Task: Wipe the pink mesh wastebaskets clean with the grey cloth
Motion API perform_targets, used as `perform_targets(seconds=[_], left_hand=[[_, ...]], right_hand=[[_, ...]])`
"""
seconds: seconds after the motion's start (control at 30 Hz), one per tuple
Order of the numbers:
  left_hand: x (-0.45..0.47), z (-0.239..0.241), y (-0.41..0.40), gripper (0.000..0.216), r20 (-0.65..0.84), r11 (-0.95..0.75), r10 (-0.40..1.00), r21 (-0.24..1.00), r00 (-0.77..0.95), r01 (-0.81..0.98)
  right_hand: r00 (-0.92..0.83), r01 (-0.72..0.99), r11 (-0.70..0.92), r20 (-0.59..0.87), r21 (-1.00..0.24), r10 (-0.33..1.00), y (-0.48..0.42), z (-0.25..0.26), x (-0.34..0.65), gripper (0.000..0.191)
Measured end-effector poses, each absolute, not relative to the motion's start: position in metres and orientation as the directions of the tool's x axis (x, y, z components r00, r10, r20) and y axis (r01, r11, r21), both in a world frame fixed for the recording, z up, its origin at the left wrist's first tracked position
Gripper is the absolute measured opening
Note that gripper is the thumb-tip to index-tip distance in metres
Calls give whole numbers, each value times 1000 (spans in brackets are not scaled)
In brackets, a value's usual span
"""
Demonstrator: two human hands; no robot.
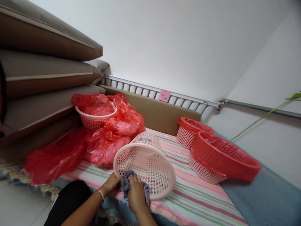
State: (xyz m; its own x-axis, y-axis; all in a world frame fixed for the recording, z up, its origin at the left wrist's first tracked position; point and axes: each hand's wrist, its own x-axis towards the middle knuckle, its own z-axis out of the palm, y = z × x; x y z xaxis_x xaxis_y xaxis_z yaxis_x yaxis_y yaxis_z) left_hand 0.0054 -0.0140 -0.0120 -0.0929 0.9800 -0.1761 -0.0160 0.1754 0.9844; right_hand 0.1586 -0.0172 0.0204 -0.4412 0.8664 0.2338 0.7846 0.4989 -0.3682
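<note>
While the pink basket (145, 163) lies on its side on the striped cloth (188, 194), mouth toward the person, both hands meet at its rim. Her right hand (136, 193) is clenched on a grey rag (127, 183), pressing it against the lower rim; the left hand (111, 183), a bangle at the wrist, grips the rim just beside it. A small label (144, 139) on the basket's base is too blurred to read. Beyond, red plastic bags (113, 131) spill around another basket (94, 119); red-lined baskets (218, 157) sit to the right. Farther back, a pink note (164, 95) on the rail carries handwriting I cannot read.
</note>
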Motion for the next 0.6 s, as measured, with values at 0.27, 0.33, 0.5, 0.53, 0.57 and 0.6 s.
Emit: perform_targets(seconds=[0.27,0.33,0.5,0.53,0.57,0.6], left_hand=[[6,-12,-14,62,-170,168,979,985,-111,-25],[5,-15,-13,62,-175,173,977,984,-119,-27],[6,-21,-12,61,-200,198,970,980,-135,-31],[6,-20,-13,61,-206,203,969,979,-139,-35],[6,-19,-13,61,-213,209,967,977,-142,-40],[5,-17,-14,61,-224,220,964,974,-142,-47]], right_hand=[[-437,786,495,233,-370,869,-18,22,159,50],[-433,786,492,235,-374,870,-18,22,159,49],[-427,782,488,238,-387,873,-18,22,159,53],[-429,781,489,237,-387,872,-18,22,159,54],[-430,782,490,236,-386,872,-18,22,160,55],[-429,783,489,235,-384,872,-18,22,160,55]])
